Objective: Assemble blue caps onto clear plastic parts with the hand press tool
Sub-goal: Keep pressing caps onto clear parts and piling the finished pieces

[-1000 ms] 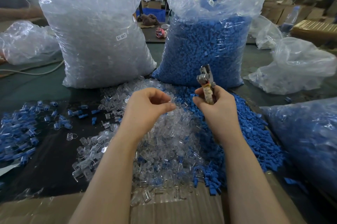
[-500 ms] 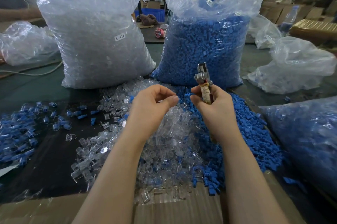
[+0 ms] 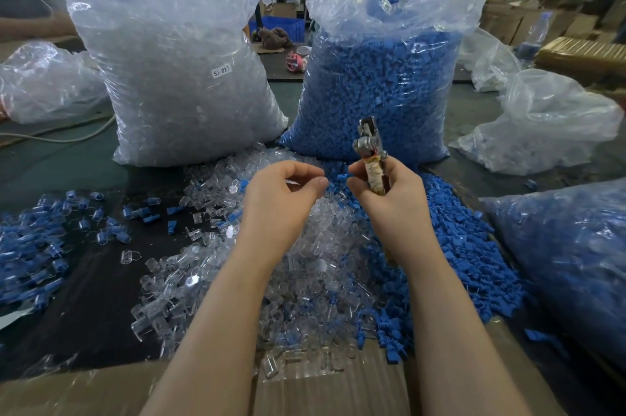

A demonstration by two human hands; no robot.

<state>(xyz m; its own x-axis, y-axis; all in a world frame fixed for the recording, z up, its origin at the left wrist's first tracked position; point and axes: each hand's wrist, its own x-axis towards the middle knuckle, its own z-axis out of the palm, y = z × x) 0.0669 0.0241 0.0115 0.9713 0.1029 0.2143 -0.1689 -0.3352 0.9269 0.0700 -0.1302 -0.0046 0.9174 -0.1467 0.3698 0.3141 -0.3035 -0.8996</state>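
My right hand (image 3: 393,198) grips the hand press tool (image 3: 369,151) by its tape-wrapped handle, metal jaws pointing up. Close beside it to the left, my left hand (image 3: 284,198) pinches a small clear plastic part (image 3: 294,182) between thumb and fingers. Both hands hover above a heap of loose clear parts (image 3: 305,273) in front of me. A heap of loose blue caps (image 3: 460,253) lies to the right of it. Several finished pieces with blue caps (image 3: 30,246) are spread over the dark mat at the left.
Two big plastic bags stand behind the heaps: clear parts (image 3: 183,76) on the left, blue caps (image 3: 382,76) on the right. Another bag with blue pieces (image 3: 569,253) lies at the right edge. Cardboard (image 3: 321,392) runs along the near edge. Crumpled bags (image 3: 542,124) lie farther back.
Both hands have drawn closer together over the heaps. The left hand keeps its pinch on the clear part and the tool stays upright in the right hand.
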